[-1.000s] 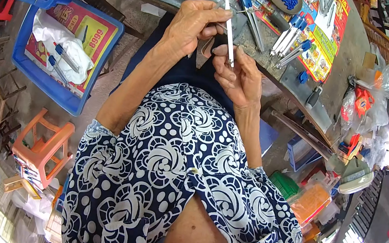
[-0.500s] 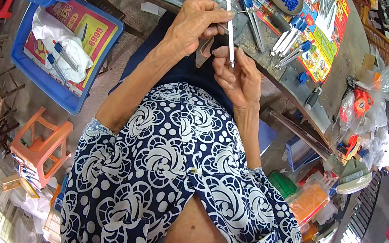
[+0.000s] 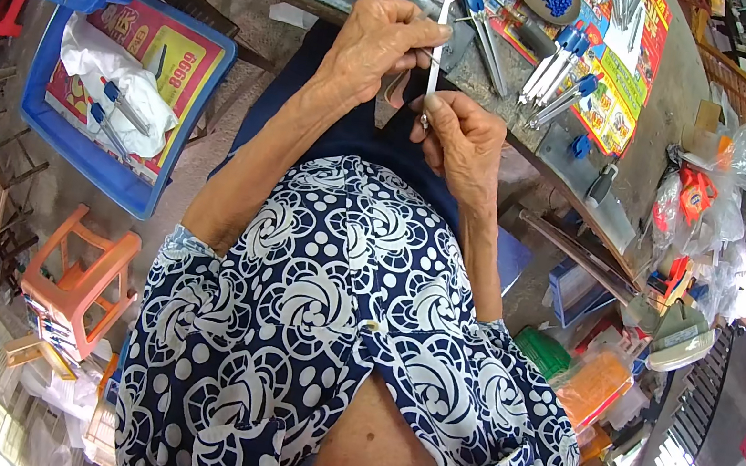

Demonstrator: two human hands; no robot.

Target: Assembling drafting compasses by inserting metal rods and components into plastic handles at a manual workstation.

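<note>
While raised over the workbench (image 3: 661,112), left hand (image 3: 377,46) and right hand (image 3: 463,145), grips pinching one white rod (image 3: 438,40).

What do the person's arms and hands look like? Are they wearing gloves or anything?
No gloves. The left hand and right hand are bare, and no rings or watch show. Both forearms are bare too, wrinkled and thin. Short sleeves end near the elbows. They belong to a dark blue top printed with white swirly flowers and dots.
</note>
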